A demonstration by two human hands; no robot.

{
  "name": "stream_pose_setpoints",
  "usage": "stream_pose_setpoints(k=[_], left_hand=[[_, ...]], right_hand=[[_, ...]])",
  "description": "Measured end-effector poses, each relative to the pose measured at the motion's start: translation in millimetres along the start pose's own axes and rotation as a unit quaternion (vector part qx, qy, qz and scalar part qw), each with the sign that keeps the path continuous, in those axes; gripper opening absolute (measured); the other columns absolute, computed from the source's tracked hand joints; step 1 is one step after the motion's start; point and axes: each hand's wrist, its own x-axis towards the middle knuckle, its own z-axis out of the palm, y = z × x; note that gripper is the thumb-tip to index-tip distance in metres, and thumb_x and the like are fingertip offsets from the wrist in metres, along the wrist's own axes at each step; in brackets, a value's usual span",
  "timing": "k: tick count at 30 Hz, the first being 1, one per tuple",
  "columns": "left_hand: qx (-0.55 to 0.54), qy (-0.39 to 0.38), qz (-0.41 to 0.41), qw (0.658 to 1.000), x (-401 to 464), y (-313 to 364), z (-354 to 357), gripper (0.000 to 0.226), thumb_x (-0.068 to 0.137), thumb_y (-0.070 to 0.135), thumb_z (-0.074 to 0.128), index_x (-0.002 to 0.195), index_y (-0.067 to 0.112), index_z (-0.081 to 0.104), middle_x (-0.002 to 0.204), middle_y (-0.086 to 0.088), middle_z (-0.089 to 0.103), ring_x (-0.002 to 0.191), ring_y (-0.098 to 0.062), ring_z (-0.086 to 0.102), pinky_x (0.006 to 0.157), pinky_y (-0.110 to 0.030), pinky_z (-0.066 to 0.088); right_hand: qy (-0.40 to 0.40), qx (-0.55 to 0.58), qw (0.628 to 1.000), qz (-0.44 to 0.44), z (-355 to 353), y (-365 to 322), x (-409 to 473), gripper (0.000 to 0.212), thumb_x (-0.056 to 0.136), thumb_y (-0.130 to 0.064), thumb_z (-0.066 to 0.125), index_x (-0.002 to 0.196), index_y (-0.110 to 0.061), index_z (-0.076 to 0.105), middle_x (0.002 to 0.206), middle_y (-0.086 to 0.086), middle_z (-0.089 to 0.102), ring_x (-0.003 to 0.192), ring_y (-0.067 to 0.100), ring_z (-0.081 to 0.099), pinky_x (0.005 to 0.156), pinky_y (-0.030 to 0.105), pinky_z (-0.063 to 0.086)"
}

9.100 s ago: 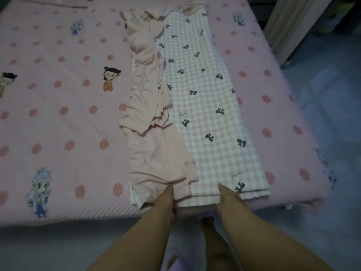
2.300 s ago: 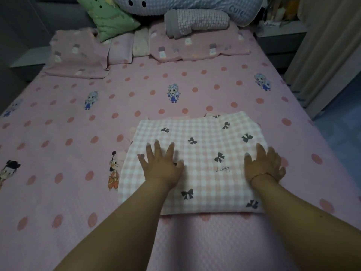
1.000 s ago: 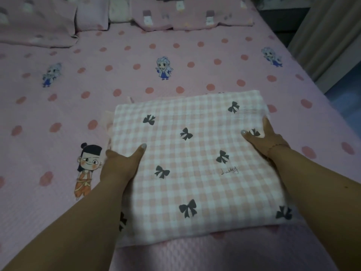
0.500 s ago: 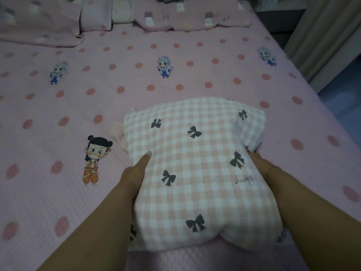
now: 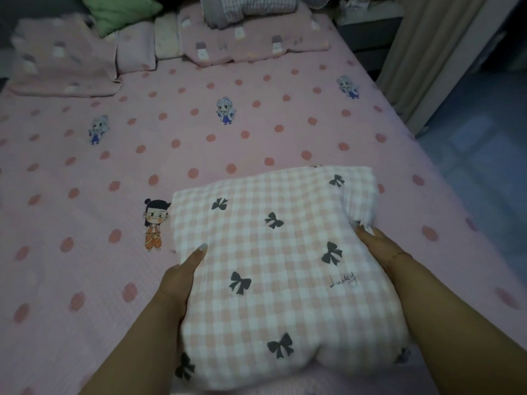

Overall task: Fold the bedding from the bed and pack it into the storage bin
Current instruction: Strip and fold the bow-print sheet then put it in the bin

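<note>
Left hand (image 5: pixel 182 276): clamps the left edge of the folded blanket (image 5: pixel 282 269), thumb laid on top, the other fingers hidden underneath — a firm side hold.
Right hand (image 5: pixel 380 246): grips the right edge the same way, fingers tucked into the cloth; how far they wrap under I cannot tell.
Folded blanket: pink-and-white check with black bows, squeezed between both hands at the near edge of the bed, its middle bulging up; it looks at least partly raised, though the underside is out of sight.
Loose corner: the far right corner (image 5: pixel 360 195) puffs out beyond the right hand — likely the first part to flop open if the squeeze eases.
Risk, unfolding: the layers are held only by side pressure, so a tilt or a one-handed shift could let the inner folds slide out and undo the work.
Risk, sagging: the near edge droops between the arms; carried that way it may catch on the bed's edge or go into the bin lopsided.
Bed cover (image 5: pixel 171 166): pink with dots and cartoon figures, spread flat beyond the bundle and not yet folded.
Pillows (image 5: pixel 65 58): lined up at the head of the bed, well apart from the hands.
Storage bin: not in view — the turn to find it is where the bundle seems likeliest to slip.
</note>
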Motion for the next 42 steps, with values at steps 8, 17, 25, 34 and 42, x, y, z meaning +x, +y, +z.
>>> stream_pose_setpoints(k=[8,17,25,34,42], left_hand=[[0.066,-0.025,0.055,0.996,-68,19,-13,0.052,0.065,0.06,0.075,0.092,0.016,0.071,0.086,-0.008,0.076,0.086,-0.034,0.071,0.083,-0.049,0.055],[0.12,-0.139,0.146,0.972,-117,49,4,0.048,0.082,0.048,0.066,0.116,0.015,0.063,0.113,-0.002,0.059,0.096,-0.019,0.057,0.085,-0.033,0.039],[0.181,-0.252,0.215,0.926,-178,68,39,0.057,0.087,0.047,0.061,0.135,0.017,0.053,0.138,-0.006,0.053,0.103,-0.021,0.059,0.082,-0.028,0.041],[0.246,-0.381,0.258,0.853,-244,44,106,0.062,0.085,0.052,0.061,0.139,0.022,0.049,0.147,0.0,0.043,0.135,-0.022,0.04,0.103,-0.036,0.033],[0.347,-0.516,0.19,0.76,-327,-35,185,0.049,0.074,0.05,0.074,0.109,0.016,0.069,0.103,-0.008,0.074,0.091,-0.032,0.071,0.087,-0.046,0.053]], right_hand=[[0.025,0.09,0.996,0.012,-18,14,-89,0.101,0.045,-0.086,0.065,0.131,-0.036,0.047,0.119,-0.003,0.065,0.104,0.021,0.065,0.094,0.043,0.051],[0.14,0.187,0.972,0.003,-15,43,-193,0.104,0.041,-0.084,0.066,0.131,-0.034,0.046,0.12,-0.005,0.061,0.105,0.02,0.061,0.097,0.039,0.048],[0.272,0.236,0.932,-0.046,-26,68,-292,0.124,0.034,-0.087,0.061,0.141,-0.03,0.039,0.132,-0.004,0.055,0.109,0.02,0.055,0.094,0.034,0.044],[0.407,0.317,0.856,-0.047,-40,137,-414,0.096,0.066,-0.077,0.058,0.146,-0.03,0.032,0.14,-0.003,0.047,0.118,0.02,0.051,0.104,0.035,0.039],[0.533,0.428,0.73,-0.018,-18,234,-544,0.114,0.048,-0.078,0.062,0.145,-0.029,0.03,0.142,0.001,0.047,0.115,0.023,0.052,0.107,0.042,0.04]])
